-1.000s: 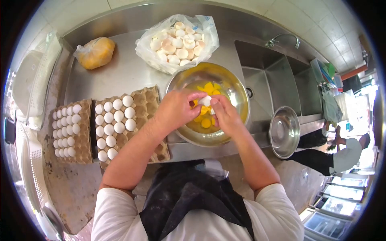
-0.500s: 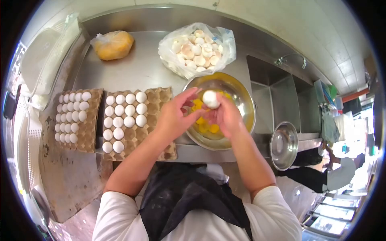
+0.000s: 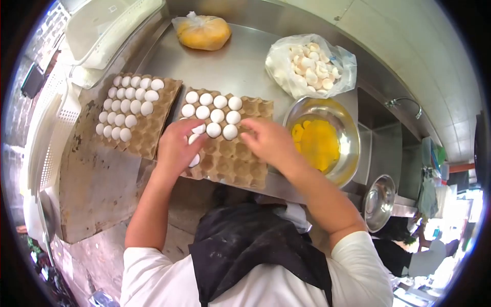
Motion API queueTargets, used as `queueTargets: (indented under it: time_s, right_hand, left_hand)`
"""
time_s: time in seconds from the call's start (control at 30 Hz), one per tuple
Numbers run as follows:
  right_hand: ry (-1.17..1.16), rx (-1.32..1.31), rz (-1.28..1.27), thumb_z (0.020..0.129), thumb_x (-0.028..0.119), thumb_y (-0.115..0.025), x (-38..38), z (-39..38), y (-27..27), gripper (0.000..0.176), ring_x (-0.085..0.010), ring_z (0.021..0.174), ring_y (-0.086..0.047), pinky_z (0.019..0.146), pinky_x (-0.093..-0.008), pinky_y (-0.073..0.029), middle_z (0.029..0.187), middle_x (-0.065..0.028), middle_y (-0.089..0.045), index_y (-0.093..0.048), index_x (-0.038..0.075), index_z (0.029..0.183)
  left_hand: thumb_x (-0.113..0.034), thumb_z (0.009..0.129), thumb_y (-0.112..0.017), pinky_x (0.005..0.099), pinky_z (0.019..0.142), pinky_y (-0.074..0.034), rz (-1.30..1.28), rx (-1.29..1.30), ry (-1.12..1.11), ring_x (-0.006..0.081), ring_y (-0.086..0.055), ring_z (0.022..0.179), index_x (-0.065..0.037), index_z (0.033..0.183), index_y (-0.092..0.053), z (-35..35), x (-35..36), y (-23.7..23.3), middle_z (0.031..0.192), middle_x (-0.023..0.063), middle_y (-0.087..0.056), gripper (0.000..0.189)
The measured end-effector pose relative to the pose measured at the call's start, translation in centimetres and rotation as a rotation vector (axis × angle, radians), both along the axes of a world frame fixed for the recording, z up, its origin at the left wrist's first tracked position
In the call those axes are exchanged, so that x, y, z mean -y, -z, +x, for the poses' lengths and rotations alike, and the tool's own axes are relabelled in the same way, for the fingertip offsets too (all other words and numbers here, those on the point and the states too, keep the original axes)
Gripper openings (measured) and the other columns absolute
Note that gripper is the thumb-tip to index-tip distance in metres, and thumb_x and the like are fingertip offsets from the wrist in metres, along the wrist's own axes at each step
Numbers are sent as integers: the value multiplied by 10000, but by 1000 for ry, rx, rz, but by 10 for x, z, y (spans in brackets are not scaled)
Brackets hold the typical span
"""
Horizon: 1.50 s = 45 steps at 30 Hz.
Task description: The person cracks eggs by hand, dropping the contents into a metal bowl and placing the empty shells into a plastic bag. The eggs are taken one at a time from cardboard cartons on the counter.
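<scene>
My left hand is over the left part of the nearer cardboard egg tray. Its thumb and fingers close around a white egg, and the hand partly covers neighbouring eggs. At the tray's right half, my right hand holds nothing, thumb and fingers apart, just right of another white egg. A steel bowl beside that hand contains yellow yolks and egg liquid. Behind the bowl, a clear plastic bag is full of broken eggshells.
A second egg tray with rows of eggs stands to the left. A tied bag of yellow-orange contents lies at the back. Sinks with a faucet and another steel bowl are at right. White plastic crates line the left.
Both hands have moved left from above the bowl to the egg tray. The white egg or shell in my right hand is gone from it. The view has shifted left.
</scene>
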State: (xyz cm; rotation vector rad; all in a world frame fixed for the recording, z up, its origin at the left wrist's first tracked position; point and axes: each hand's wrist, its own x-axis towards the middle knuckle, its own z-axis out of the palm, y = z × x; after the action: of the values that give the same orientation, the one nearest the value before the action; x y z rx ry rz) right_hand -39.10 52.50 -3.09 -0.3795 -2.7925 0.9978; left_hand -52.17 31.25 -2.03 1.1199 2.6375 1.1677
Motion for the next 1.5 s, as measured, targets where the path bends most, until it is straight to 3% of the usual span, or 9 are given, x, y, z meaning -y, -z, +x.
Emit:
queueTargets:
  time_s: [0.27, 0.53, 0.67, 0.73, 0.83, 0.97, 1.13, 1.23, 1.5]
  right_hand:
    - [14, 166, 344, 895, 137, -535, 43, -39, 31, 229, -328, 991, -648, 813, -454, -538, 1060, -170, -608, -652, 84, 1085]
    - [193, -212, 240, 749, 132, -763, 52, -3, 28, 419, -299, 875, -654, 746, -420, -535, 1017, -148, -613, -567, 51, 1110]
    - [509, -533, -631, 913, 242, -660, 54, 75, 13, 334, -178, 748, -597, 645, -352, -505, 935, -57, -600, -570, 33, 1158]
    - [756, -506, -1488, 977, 407, -546, 45, 137, -10, 406, -177, 695, -573, 604, -343, -479, 855, -30, -596, -591, 46, 1156]
    - [755, -686, -1686, 984, 560, -446, 39, 220, 0, 544, -181, 618, -560, 576, -330, -474, 744, -21, -578, -605, 61, 1132]
    - [1182, -809, -1333, 993, 459, -515, 48, 274, 42, 434, -179, 660, -602, 559, -295, -484, 880, -49, -640, -608, 74, 1170]
    - [1300, -486, 77, 913, 133, -699, 52, 287, 104, 469, -167, 918, -634, 734, -281, -534, 1185, -113, -616, -557, 43, 1351]
    - [1293, -508, 157, 906, 148, -714, 55, 284, 103, 475, -204, 1037, -624, 821, -292, -527, 1224, -140, -615, -563, 22, 1339]
    - [1176, -375, 410, 876, 160, -742, 45, 287, 107, 512, -297, 1048, -650, 854, -376, -548, 1192, -171, -645, -561, 17, 1332]
  left_hand:
    - [-134, 722, -706, 409, 834, -467, -404, -540, 356, 261, -610, 971, -115, 1002, -665, -19, -31, 43, 914, 55, -638, 284]
    - [-160, 701, -753, 432, 885, -492, -425, -310, 301, 311, -641, 994, -89, 1054, -670, -27, -32, 25, 1013, 126, -677, 370]
    - [-85, 773, -748, 315, 801, -546, 195, 745, 281, 171, -654, 920, -25, 1136, -606, -12, -14, 8, 1029, 84, -657, 394]
    - [-62, 801, -675, 329, 817, -572, 407, 1247, 363, 204, -670, 947, -44, 1188, -577, 4, -3, 2, 1065, 96, -660, 399]
    - [-59, 795, -629, 421, 874, -592, 424, 1702, 537, 285, -659, 1061, -42, 1205, -570, 25, -7, 20, 1112, 133, -662, 414]
    - [-89, 790, -556, 495, 832, -604, 450, 1889, 471, 370, -657, 1052, -12, 1143, -614, 61, -29, 21, 1154, 188, -651, 366]
    - [-227, 874, -534, 433, 695, -607, 275, 1804, 495, 312, -674, 928, 8, 1140, -613, 76, -55, 3, 1064, 165, -667, 364]
    - [-318, 937, -535, 348, 501, -534, 159, 1633, 509, 216, -648, 710, 20, 1182, -593, 83, -65, -8, 925, 114, -662, 422]
    - [-201, 943, -559, 308, 464, -524, 29, 1480, 604, 194, -664, 679, 36, 1212, -585, 88, -83, -15, 901, 124, -674, 360]
